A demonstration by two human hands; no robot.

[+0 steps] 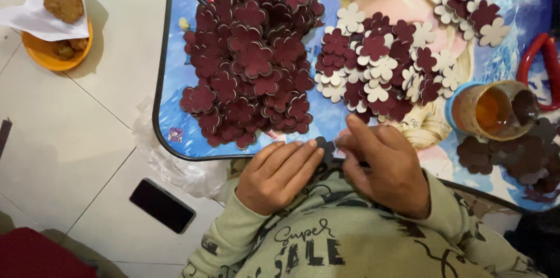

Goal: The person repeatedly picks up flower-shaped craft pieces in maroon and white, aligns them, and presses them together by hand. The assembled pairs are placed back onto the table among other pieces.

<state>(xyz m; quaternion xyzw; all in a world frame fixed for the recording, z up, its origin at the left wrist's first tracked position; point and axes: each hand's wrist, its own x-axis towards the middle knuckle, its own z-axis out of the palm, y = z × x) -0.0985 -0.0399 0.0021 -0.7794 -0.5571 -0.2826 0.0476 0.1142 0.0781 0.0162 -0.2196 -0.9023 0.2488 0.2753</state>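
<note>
My left hand (pixel 279 174) and my right hand (pixel 382 164) meet at the near edge of a small blue picture table (pixel 175 94). Together they pinch a small dark flower-shaped cutout (pixel 324 146) between the fingertips. A big heap of maroon flower cutouts (pixel 251 56) lies on the table's left half. A second, looser pile of maroon and cream flower cutouts (pixel 382 68) sits just beyond my right hand. Both sleeves are pale green.
A jar of amber glue (pixel 493 112) with a blue lid stands right of my hands, dark cutouts (pixel 513 158) beside it. Red-handled scissors (pixel 539 71) lie far right. On the floor: a black phone (pixel 161 205), crumpled plastic (pixel 169 158), an orange bowl of biscuits (pixel 57 33).
</note>
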